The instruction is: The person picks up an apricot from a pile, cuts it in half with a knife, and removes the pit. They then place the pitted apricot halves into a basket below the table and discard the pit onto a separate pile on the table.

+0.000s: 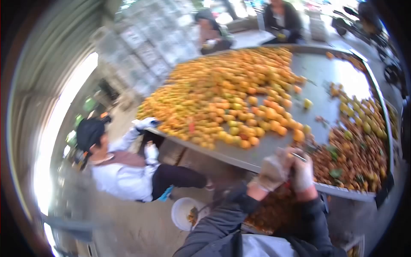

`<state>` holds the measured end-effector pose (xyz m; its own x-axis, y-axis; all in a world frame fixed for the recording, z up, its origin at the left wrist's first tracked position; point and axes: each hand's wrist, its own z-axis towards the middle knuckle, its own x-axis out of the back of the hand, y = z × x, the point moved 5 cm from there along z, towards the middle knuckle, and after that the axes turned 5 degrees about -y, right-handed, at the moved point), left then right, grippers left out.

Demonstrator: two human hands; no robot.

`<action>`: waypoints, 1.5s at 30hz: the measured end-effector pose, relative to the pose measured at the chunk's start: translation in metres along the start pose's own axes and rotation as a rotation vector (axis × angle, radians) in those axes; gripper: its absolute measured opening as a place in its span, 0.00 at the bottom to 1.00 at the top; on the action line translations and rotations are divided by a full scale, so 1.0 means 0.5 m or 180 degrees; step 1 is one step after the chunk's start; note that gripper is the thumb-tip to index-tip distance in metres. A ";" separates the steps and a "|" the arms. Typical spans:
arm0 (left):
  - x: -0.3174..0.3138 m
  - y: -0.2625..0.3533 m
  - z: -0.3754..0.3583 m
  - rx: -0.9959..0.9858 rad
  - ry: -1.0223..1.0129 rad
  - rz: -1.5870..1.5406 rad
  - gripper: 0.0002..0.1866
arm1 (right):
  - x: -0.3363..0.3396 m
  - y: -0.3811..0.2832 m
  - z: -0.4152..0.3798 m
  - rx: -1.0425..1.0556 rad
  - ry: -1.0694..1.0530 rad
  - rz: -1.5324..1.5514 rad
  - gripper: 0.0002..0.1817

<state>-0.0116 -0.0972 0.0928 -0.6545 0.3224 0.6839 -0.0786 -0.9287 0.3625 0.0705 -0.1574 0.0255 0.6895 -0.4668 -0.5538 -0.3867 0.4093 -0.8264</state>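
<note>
My left hand (273, 172), in a pale glove, is closed near the table's front edge, with what it holds hidden by the fingers. Pressed close beside it, my gloved right hand (303, 174) grips a thin metal-edged tool (299, 157), too blurred to name more exactly. Just beyond both hands are round orange fruits (270, 113), perhaps persimmons, heaped on the metal table (314, 68). To the right of my hands lies a pile of brown scraps (349, 156) mixed with green leaves and greenish fruits.
At the left, a person in a cap (124, 171) sits with a gloved hand at the table edge. Two more people sit at the far side. A white bucket (177, 214) stands on the floor. Stacked crates (137, 47) rise behind; brown scraps (274, 212) lie below my arms.
</note>
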 end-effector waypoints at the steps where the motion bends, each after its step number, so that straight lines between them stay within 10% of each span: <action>1: -0.003 -0.013 0.003 0.0077 0.0145 -0.0031 0.11 | 0.002 -0.004 0.001 0.0165 0.0143 -0.0916 0.09; 5: -0.033 -0.067 0.007 0.1385 0.0419 -0.1032 0.19 | -0.004 -0.038 -0.006 -0.0665 0.0636 -0.0381 0.06; 7: -0.082 -0.137 -0.026 0.3506 0.0794 -0.3501 0.23 | -0.003 -0.072 -0.008 -0.1011 0.0309 -0.0355 0.08; 12: -0.084 -0.164 -0.042 0.3854 0.0876 -0.4779 0.29 | 0.009 -0.056 -0.013 -0.0492 0.0153 -0.1089 0.07; 15: -0.088 -0.189 -0.061 0.3857 0.0697 -0.5007 0.29 | -0.006 -0.041 -0.047 -0.1422 -0.1031 -0.1855 0.10; 17: -0.101 -0.211 -0.091 0.3853 0.0589 -0.5157 0.27 | -0.001 -0.022 -0.052 -0.0308 -0.1437 -0.2700 0.12; 23: -0.127 -0.219 -0.115 0.3722 0.0209 -0.4977 0.20 | 0.046 -0.087 -0.026 -0.1010 0.0479 -0.1167 0.11; 30: -0.129 -0.245 -0.093 0.3561 -0.0094 -0.5048 0.20 | 0.127 -0.153 0.076 0.0549 0.1468 0.1788 0.14; 33: -0.150 -0.262 -0.080 0.3531 -0.0249 -0.5295 0.19 | 0.150 -0.025 0.093 -0.0525 0.1595 0.1185 0.10; 45: -0.189 -0.274 -0.090 0.3809 -0.0571 -0.6055 0.29 | 0.010 -0.084 0.151 0.0688 0.1512 0.0256 0.11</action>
<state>0.0275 -0.0088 -0.0500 -0.3337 0.4933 -0.8033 0.0576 0.8612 0.5050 0.1366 -0.1176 0.0652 0.2899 -0.7105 -0.6412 -0.2572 0.5875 -0.7673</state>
